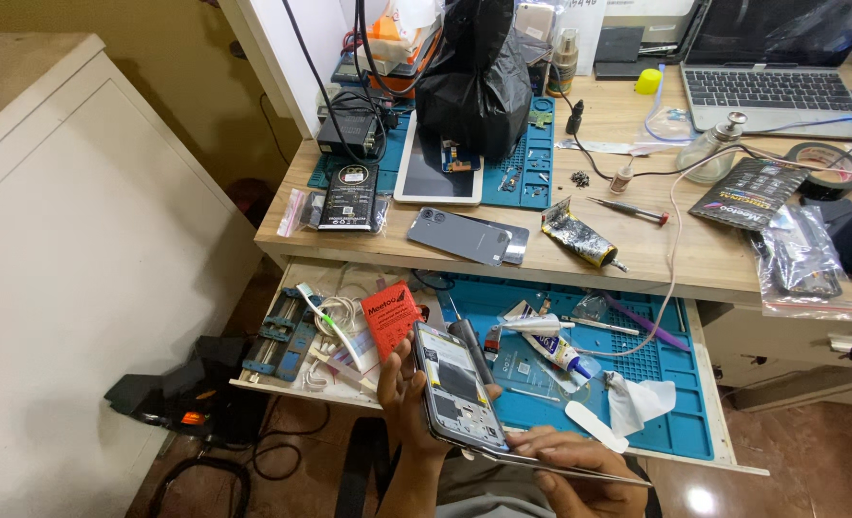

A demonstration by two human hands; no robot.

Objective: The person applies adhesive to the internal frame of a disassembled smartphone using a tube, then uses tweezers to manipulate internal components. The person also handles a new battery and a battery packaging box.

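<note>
At lower centre, the left hand (408,398) cradles an opened phone (456,388), its fingers wrapped round it; the right hand (579,470) pinches tweezers (570,468) against the phone's edge.

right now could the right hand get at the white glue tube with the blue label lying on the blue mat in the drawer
Probably not straight away: the right hand is occupied holding thin metal tweezers against the opened phone. The white glue tube with the blue label lies uncovered on the blue mat just above it.
</note>
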